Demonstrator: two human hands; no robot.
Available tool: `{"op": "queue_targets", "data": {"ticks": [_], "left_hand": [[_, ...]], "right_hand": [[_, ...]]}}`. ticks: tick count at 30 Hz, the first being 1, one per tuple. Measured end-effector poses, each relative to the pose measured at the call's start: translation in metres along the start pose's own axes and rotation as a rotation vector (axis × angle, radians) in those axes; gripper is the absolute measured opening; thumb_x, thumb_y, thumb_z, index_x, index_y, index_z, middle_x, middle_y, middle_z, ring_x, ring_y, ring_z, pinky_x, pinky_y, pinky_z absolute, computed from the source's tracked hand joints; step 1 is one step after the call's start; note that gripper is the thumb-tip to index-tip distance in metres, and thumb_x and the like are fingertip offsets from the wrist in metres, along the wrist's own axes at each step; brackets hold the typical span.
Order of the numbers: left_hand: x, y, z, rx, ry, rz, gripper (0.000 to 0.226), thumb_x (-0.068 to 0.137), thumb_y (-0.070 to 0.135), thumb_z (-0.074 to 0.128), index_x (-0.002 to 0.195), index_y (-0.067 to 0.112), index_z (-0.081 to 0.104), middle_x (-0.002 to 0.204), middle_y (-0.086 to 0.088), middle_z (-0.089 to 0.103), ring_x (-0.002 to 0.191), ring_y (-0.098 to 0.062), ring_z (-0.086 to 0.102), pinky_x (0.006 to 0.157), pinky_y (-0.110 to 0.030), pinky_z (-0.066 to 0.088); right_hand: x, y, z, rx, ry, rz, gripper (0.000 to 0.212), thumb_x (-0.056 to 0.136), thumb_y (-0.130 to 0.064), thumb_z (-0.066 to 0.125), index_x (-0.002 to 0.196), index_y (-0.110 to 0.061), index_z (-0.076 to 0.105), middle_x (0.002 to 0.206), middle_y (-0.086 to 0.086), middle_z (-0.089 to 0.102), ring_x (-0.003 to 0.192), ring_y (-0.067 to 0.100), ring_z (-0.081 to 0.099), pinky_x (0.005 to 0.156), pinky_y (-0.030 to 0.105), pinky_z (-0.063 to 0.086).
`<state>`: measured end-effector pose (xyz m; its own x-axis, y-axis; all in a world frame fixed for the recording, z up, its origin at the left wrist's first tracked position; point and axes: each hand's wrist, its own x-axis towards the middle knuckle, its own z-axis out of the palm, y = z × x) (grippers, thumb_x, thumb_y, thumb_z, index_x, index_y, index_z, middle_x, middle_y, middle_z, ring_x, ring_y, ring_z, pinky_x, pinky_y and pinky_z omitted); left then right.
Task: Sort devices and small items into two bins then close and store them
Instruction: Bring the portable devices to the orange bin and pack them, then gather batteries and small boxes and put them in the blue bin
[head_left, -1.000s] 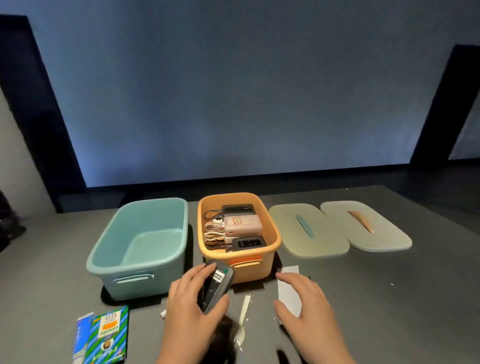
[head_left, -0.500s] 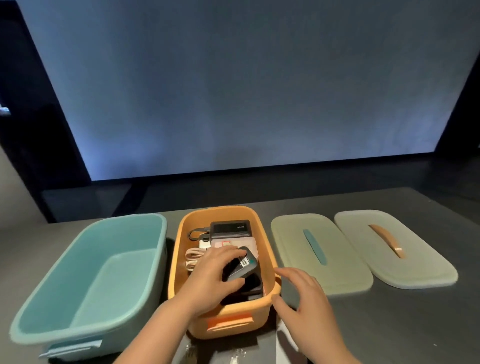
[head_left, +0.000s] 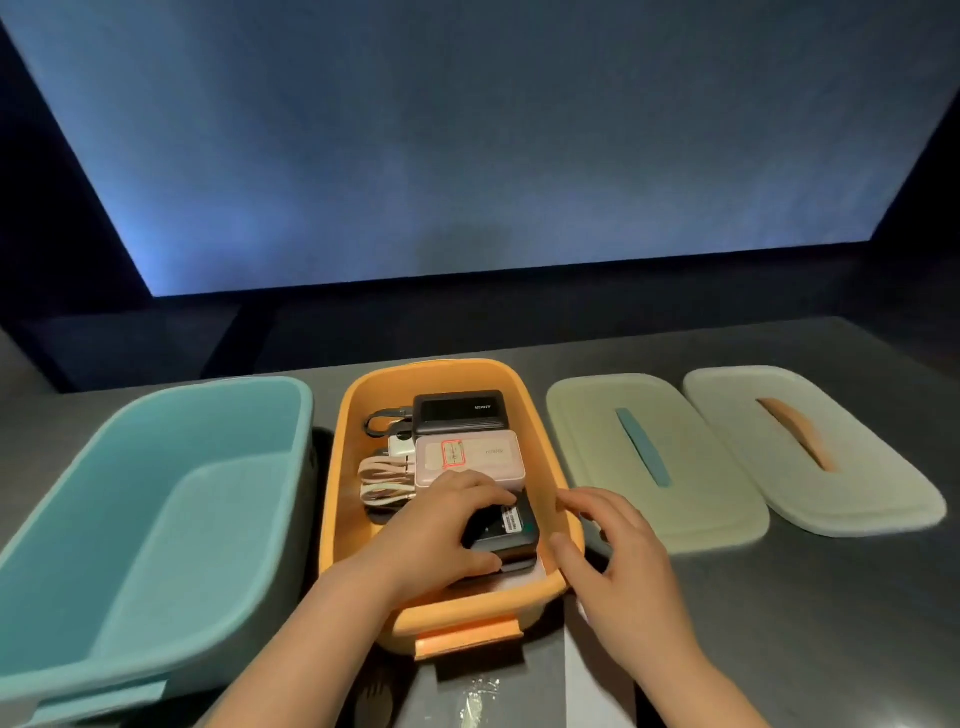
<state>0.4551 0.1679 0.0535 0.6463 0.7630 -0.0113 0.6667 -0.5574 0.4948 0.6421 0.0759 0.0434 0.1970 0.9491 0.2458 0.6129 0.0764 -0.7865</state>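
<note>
Gripping black device (head_left: 506, 527) between left-hand fingers (head_left: 480, 491), thumb.

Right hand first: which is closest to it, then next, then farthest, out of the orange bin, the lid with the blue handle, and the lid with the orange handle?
From the right hand:
1. Orange plastic bin, just to its left; the thumb looks to be at the rim.
2. Pale green lid with the blue strip handle, just to its right.
3. Pale lid with the orange strip handle, farthest right.

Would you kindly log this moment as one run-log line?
left hand: grips black device inside orange bin | right hand: open beside bin rim | teal bin: no items visible
</note>
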Motion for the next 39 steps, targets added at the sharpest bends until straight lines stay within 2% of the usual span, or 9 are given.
{"op": "queue_targets", "data": {"ticks": [3, 7, 10, 12, 18, 25, 29, 36, 39], "left_hand": [[-0.007, 0.005, -0.007, 0.027, 0.04, -0.008, 0.058, 0.079, 0.04, 0.07, 0.132, 0.041, 0.045, 0.132, 0.023, 0.043, 0.123, 0.005, 0.031, 0.107, -0.022, 0.03], [-0.036, 0.014, -0.012, -0.017, 0.245, -0.067, 0.043, 0.085, 0.039, 0.063, 0.126, 0.042, 0.05, 0.126, 0.026, 0.049, 0.121, 0.008, 0.037, 0.106, -0.028, 0.037], [-0.062, 0.025, -0.006, -0.072, 0.393, -0.085, 0.032, 0.086, 0.041, 0.058, 0.117, 0.045, 0.054, 0.118, 0.032, 0.051, 0.117, 0.012, 0.039, 0.103, -0.028, 0.038], [-0.072, 0.036, -0.003, -0.094, 0.402, -0.059, 0.028, 0.085, 0.043, 0.057, 0.113, 0.047, 0.056, 0.113, 0.034, 0.051, 0.115, 0.013, 0.039, 0.102, -0.026, 0.038], [-0.08, 0.068, 0.008, -0.043, 0.329, 0.15, 0.028, 0.087, 0.035, 0.06, 0.114, 0.038, 0.06, 0.115, 0.026, 0.053, 0.112, 0.002, 0.044, 0.098, -0.027, 0.038], [-0.104, 0.13, 0.062, -0.153, 0.121, 0.502, 0.027, 0.083, 0.027, 0.068, 0.108, 0.035, 0.065, 0.113, 0.02, 0.058, 0.111, -0.003, 0.049, 0.095, -0.024, 0.037], [-0.134, 0.208, 0.104, -0.288, -0.012, 0.694, 0.024, 0.08, 0.021, 0.072, 0.102, 0.029, 0.069, 0.107, 0.017, 0.062, 0.105, -0.011, 0.056, 0.091, -0.03, 0.041], [-0.243, 0.363, 0.176, -0.413, -0.287, 1.127, 0.036, 0.076, 0.047, 0.049, 0.099, 0.029, 0.071, 0.106, 0.017, 0.063, 0.101, -0.01, 0.058, 0.09, -0.028, 0.042], [-0.316, 0.421, 0.206, -0.466, -0.404, 1.286, 0.035, 0.076, 0.046, 0.05, 0.098, 0.028, 0.071, 0.105, 0.017, 0.062, 0.1, -0.011, 0.058, 0.091, -0.027, 0.04]], "right_hand": [[-0.003, -0.003, 0.001, 0.0, 0.014, -0.003, 0.032, 0.086, -0.029, 0.062, 0.102, -0.055, 0.05, 0.11, -0.036, 0.05, 0.11, -0.012, 0.045, 0.079, 0.001, 0.036], [-0.012, -0.006, -0.003, -0.008, 0.026, -0.001, 0.029, 0.086, -0.032, 0.061, 0.111, -0.046, 0.054, 0.113, -0.032, 0.051, 0.112, -0.009, 0.045, 0.083, 0.007, 0.035], [-0.024, -0.01, -0.008, -0.037, 0.039, 0.011, 0.03, 0.086, -0.036, 0.059, 0.109, -0.054, 0.049, 0.113, -0.037, 0.048, 0.115, -0.016, 0.038, 0.081, 0.004, 0.033], [-0.036, -0.012, -0.012, -0.081, 0.049, 0.023, 0.032, 0.089, -0.034, 0.059, 0.111, -0.054, 0.048, 0.114, -0.04, 0.045, 0.116, -0.017, 0.036, 0.081, 0.001, 0.032], [-0.096, -0.018, -0.034, -0.314, 0.197, 0.129, 0.038, 0.09, -0.032, 0.057, 0.127, -0.037, 0.052, 0.122, -0.029, 0.042, 0.118, -0.007, 0.034, 0.094, 0.017, 0.032], [-0.231, -0.034, -0.067, -0.491, 0.545, 0.416, 0.037, 0.088, -0.033, 0.06, 0.125, -0.033, 0.057, 0.12, -0.028, 0.042, 0.119, -0.002, 0.038, 0.092, 0.013, 0.028], [-0.337, -0.051, -0.097, -0.576, 0.7, 0.623, 0.038, 0.086, -0.034, 0.06, 0.124, -0.035, 0.056, 0.124, -0.027, 0.045, 0.121, -0.002, 0.039, 0.096, 0.012, 0.028], [-0.546, -0.104, -0.133, -0.734, 1.052, 0.937, 0.038, 0.087, -0.039, 0.059, 0.125, -0.038, 0.054, 0.124, -0.028, 0.045, 0.12, -0.005, 0.038, 0.099, 0.014, 0.034], [-0.637, -0.137, -0.137, -0.781, 1.191, 1.067, 0.037, 0.087, -0.04, 0.059, 0.124, -0.039, 0.053, 0.123, -0.028, 0.044, 0.12, -0.006, 0.038, 0.098, 0.015, 0.034]]}}
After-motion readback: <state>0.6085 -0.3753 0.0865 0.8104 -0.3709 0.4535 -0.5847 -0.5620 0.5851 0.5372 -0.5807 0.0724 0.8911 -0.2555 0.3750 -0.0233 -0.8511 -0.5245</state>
